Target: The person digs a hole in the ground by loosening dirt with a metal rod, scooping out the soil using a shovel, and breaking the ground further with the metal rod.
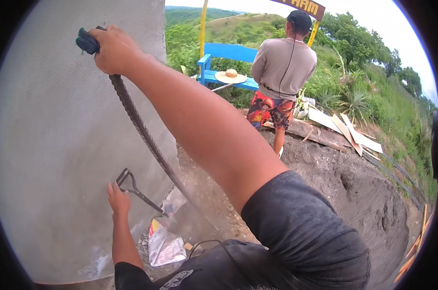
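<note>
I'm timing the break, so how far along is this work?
The wall already looks smoothly coated. The right hand grips a ribbed bar; the left hand is at a D-shaped handle. Possibly left: the grey sand heaped nearby; how much work, I can't tell.

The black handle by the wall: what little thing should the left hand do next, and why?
Perhaps the left hand should steady the black handle: it's at the handle's edge, while the right hand is busy up high, gripping the ridged bar.
</note>
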`<state>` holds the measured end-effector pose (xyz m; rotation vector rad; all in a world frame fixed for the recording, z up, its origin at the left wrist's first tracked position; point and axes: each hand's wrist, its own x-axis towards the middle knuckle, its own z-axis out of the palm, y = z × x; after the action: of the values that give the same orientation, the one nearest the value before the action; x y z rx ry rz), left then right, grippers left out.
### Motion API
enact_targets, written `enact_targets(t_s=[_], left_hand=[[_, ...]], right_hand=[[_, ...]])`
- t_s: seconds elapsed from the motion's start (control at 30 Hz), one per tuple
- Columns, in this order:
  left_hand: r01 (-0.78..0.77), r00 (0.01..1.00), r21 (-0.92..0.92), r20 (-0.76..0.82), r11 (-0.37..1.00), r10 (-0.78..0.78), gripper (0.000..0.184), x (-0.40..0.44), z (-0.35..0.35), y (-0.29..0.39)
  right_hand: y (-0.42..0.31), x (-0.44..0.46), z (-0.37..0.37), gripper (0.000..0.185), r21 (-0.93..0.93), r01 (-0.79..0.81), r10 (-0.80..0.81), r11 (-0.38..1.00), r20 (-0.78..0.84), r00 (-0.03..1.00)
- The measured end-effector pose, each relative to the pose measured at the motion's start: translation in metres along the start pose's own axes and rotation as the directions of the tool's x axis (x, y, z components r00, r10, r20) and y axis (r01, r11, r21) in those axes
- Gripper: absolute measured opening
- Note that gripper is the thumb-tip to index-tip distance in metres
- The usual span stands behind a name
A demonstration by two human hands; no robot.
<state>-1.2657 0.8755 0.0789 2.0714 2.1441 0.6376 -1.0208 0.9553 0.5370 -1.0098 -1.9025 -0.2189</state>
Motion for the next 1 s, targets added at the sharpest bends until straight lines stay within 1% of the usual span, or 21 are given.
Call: enact_targets(t_s=[0.1, 0.2, 0.3, 0.4, 0.43, 0.5, 0.6, 0.7, 0.73, 0.8, 0.87, 0.93, 0.97, 1.0], left_hand=[[-0.021, 1.000, 0.049, 0.001, 0.999, 0.021, 0.072, 0.005, 0.003, -0.007], [-0.023, 1.000, 0.066, -0.016, 0.998, 0.024, 0.070, 0.014, 0.008, -0.005], [-0.094, 0.993, 0.084, -0.062, 0.992, 0.099, 0.070, 0.021, 0.014, -0.009], [-0.138, 0.988, 0.086, -0.053, 0.987, 0.143, 0.070, 0.019, 0.024, -0.014], [-0.149, 0.987, 0.082, -0.047, 0.986, 0.153, 0.070, 0.021, 0.027, -0.013], [-0.137, 0.990, 0.077, -0.014, 0.988, 0.138, 0.070, 0.022, 0.031, -0.012], [-0.134, 0.991, 0.073, 0.001, 0.988, 0.134, 0.071, 0.018, 0.036, -0.013], [-0.137, 0.991, 0.113, 0.009, 0.984, 0.137, 0.073, 0.022, 0.039, -0.013], [-0.142, 0.990, 0.136, 0.015, 0.980, 0.142, 0.073, 0.024, 0.039, -0.012], [-0.135, 0.991, 0.189, 0.003, 0.973, 0.137, 0.074, 0.027, 0.043, -0.010], [-0.119, 0.992, 0.235, -0.017, 0.965, 0.126, 0.075, 0.030, 0.045, -0.007], [-0.093, 0.993, 0.267, -0.040, 0.959, 0.108, 0.073, 0.030, 0.045, -0.001], [-0.088, 0.993, 0.286, -0.055, 0.954, 0.108, 0.072, 0.032, 0.047, -0.001], [-0.082, 0.992, 0.307, -0.067, 0.948, 0.107, 0.071, 0.034, 0.049, -0.004]], right_hand=[[0.001, 0.014, 0.037, 0.045, -0.084, -0.008, 0.012, 0.996, 0.040, 0.999], [-0.001, 0.017, 0.057, 0.045, -0.090, -0.008, 0.015, 0.996, 0.071, 0.997], [-0.005, 0.019, 0.078, 0.048, -0.034, -0.037, 0.040, 0.999, 0.090, 0.995], [-0.010, 0.015, 0.104, 0.051, -0.043, -0.023, 0.024, 0.999, 0.032, 0.999], [-0.013, 0.017, 0.110, 0.053, -0.058, -0.031, 0.034, 0.998, 0.048, 0.998], [-0.016, 0.020, 0.122, 0.057, -0.090, -0.046, 0.053, 0.995, 0.075, 0.996], [-0.007, 0.020, 0.130, 0.061, -0.060, -0.026, 0.028, 0.998, 0.030, 0.999], [-0.005, 0.024, 0.121, 0.070, -0.085, -0.076, 0.088, 0.994, 0.159, 0.983], [-0.004, 0.019, 0.116, 0.071, -0.107, -0.058, 0.075, 0.993, 0.162, 0.984], [-0.010, 0.000, 0.110, 0.075, -0.147, -0.025, 0.050, 0.989, 0.168, 0.985], [-0.013, -0.045, 0.106, 0.079, -0.126, 0.046, -0.042, 0.991, 0.035, 0.999], [-0.008, -0.113, 0.093, 0.081, -0.040, 0.138, -0.140, 0.990, -0.061, 0.988], [0.001, -0.156, 0.081, 0.082, 0.001, 0.150, -0.150, 0.989, 0.015, 0.989], [0.012, -0.208, 0.072, 0.079, -0.003, 0.105, -0.103, 0.995, 0.128, 0.986]])
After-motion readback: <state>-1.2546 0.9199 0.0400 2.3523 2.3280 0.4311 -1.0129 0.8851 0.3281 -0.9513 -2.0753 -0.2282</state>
